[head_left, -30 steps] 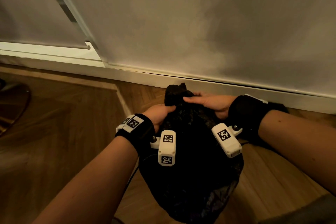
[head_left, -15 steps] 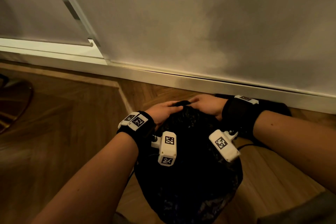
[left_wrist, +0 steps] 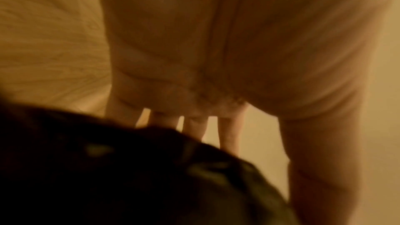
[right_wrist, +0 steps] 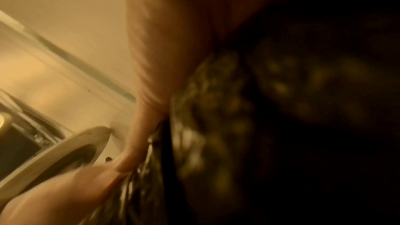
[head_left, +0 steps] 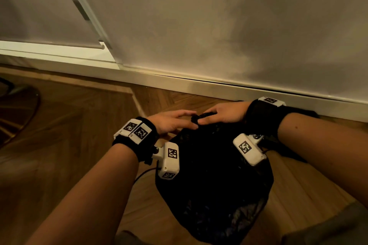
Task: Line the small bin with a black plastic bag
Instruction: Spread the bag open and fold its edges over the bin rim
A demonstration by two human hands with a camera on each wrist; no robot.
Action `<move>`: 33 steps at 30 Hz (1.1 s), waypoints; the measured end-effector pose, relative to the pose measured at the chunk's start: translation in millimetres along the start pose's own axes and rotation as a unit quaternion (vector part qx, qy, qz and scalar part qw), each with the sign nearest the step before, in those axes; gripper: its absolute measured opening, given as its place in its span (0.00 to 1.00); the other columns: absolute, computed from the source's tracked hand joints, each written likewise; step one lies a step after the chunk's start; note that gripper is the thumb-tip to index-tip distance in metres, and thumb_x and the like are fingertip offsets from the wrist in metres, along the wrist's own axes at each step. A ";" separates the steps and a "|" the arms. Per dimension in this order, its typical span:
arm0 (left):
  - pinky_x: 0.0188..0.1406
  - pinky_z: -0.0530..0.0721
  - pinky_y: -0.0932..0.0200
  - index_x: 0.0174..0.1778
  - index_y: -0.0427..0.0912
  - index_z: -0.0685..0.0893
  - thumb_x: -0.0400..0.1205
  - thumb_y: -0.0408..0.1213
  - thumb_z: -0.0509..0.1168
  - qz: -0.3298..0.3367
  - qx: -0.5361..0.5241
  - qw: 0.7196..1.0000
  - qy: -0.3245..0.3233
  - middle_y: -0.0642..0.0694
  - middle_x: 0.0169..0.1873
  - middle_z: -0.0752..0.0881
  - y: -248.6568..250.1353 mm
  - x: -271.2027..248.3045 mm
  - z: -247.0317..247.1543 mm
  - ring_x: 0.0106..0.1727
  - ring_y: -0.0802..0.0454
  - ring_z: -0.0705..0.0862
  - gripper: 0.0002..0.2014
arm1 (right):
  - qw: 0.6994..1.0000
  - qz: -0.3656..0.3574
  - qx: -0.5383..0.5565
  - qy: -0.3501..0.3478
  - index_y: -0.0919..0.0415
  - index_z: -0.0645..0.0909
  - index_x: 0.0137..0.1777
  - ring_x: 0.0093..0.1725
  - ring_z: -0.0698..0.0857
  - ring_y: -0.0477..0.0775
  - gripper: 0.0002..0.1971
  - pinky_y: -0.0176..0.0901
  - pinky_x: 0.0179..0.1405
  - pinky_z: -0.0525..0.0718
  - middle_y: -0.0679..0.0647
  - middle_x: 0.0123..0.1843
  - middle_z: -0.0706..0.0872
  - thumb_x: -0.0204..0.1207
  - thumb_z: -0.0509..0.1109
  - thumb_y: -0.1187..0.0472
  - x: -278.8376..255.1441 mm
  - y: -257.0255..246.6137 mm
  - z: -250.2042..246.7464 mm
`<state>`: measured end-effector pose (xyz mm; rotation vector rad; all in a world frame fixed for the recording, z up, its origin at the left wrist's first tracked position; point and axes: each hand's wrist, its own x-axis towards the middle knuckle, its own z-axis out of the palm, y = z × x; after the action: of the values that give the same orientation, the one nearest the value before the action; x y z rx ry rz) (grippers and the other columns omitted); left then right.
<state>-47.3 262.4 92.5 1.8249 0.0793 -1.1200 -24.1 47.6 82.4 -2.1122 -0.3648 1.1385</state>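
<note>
Black plastic bag (head_left: 214, 175) bulges at 6 o'clock, low centre on the wood floor (head_left: 69, 145), its far edge near the white skirting board (head_left: 199, 85) at 12 o'clock. Left hand (head_left: 171, 123) lies on the bag's top, fingers straight and released. Right hand (head_left: 223, 114) pinches a bunched black knot (head_left: 196, 118). Open floor at 9 o'clock. Wrist units carry square coded markers (head_left: 172, 153); no readable writing. Bin not discernible.
</note>
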 end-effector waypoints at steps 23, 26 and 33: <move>0.45 0.73 0.62 0.65 0.44 0.84 0.81 0.42 0.67 0.074 0.365 0.923 0.093 0.44 0.52 0.86 17.6 17.4 22.5 0.49 0.51 0.81 0.16 | 0.990 -0.020 -0.128 0.048 0.53 0.68 0.79 0.68 0.76 0.46 0.26 0.40 0.72 0.69 0.44 0.70 0.76 0.82 0.63 0.48 -9.4 -14.6 -6.0; 0.35 0.73 0.63 0.61 0.46 0.85 0.81 0.43 0.66 0.065 0.359 0.926 0.094 0.48 0.46 0.84 18.6 19.6 22.5 0.44 0.53 0.80 0.14 | 0.977 -0.029 -0.209 -0.015 0.56 0.76 0.71 0.62 0.83 0.55 0.20 0.53 0.68 0.77 0.54 0.65 0.84 0.81 0.66 0.53 -7.1 -4.2 8.1; 0.69 0.75 0.53 0.78 0.49 0.62 0.75 0.38 0.73 0.109 0.387 0.915 0.029 0.46 0.70 0.78 11.5 22.2 33.4 0.67 0.48 0.78 0.38 | 0.945 0.014 -0.325 0.007 0.67 0.79 0.61 0.59 0.83 0.64 0.13 0.48 0.58 0.78 0.64 0.60 0.84 0.82 0.60 0.62 -2.8 1.4 16.0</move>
<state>-50.7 222.6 80.5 2.4809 -0.6042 -1.0024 -38.9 52.2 77.3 -2.6924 -0.7945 1.1164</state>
